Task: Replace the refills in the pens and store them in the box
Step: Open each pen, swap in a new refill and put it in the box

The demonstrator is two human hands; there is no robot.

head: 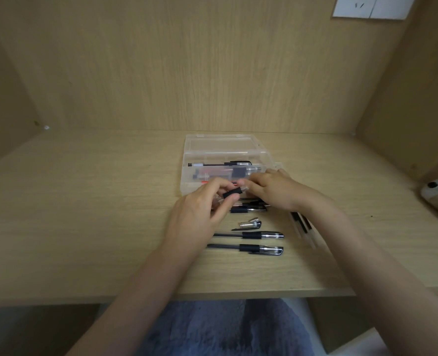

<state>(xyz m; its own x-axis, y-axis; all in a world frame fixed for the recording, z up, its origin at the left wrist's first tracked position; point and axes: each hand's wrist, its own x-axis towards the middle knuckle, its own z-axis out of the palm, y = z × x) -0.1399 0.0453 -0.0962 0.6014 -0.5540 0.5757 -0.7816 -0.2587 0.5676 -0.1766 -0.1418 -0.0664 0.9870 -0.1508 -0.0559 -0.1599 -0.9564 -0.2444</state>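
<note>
Head view: pen barrel (231, 194) is gripped by curled fingers of left hand (200, 211); its clear tip end is pinched by right hand (277, 191). Open clear box (225, 150) is seen just behind hands, pens inside. Capped pens (248, 235) are laid on desk (84, 214), nearer the person.

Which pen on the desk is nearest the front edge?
The capped pen at the very front; its twin lies just behind it, toward the box.

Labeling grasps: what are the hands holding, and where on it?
One pen: left hand grips its black grip section; right hand pinches the clear tip end.
</note>
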